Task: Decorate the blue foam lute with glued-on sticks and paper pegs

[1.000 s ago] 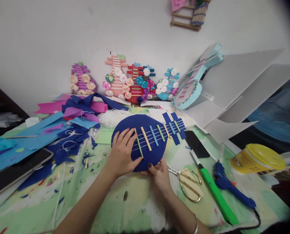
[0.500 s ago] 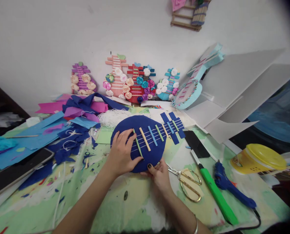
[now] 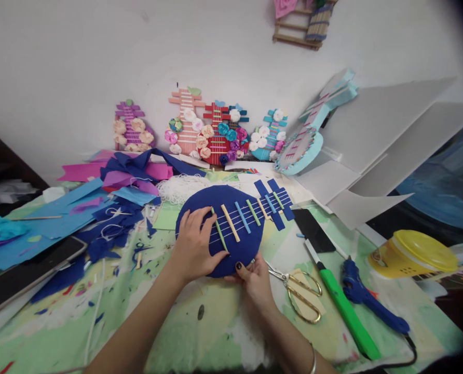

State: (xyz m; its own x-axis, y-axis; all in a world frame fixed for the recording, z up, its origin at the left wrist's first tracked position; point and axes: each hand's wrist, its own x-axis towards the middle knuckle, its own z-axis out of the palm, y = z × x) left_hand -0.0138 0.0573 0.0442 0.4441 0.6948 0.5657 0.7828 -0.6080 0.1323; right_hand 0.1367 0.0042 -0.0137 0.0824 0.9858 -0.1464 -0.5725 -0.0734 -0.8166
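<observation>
A dark blue paper lute [image 3: 239,249] with white strings and several coloured strips across it lies tilted, its neck pointing to the upper right. My left hand [image 3: 194,244] rests on its round body, with index finger and thumb at the two ends of a green strip [image 3: 218,231]. My right hand [image 3: 257,283] grips the body's lower edge, thumb on top and the other fingers underneath, mostly hidden. Right of that hand lie gold-handled scissors [image 3: 303,296], their blades partly under the lute.
To the right are a green-handled knife [image 3: 344,306], a blue glue gun [image 3: 371,298], a black phone [image 3: 314,229] and a yellow tub [image 3: 414,252]. Paper scraps [image 3: 76,202] and white string [image 3: 180,188] lie left. Several decorated lutes [image 3: 187,124] lean on the wall.
The lute's neck end has shifted very slightly to the left. Both hands keep the same places and the same hold.
</observation>
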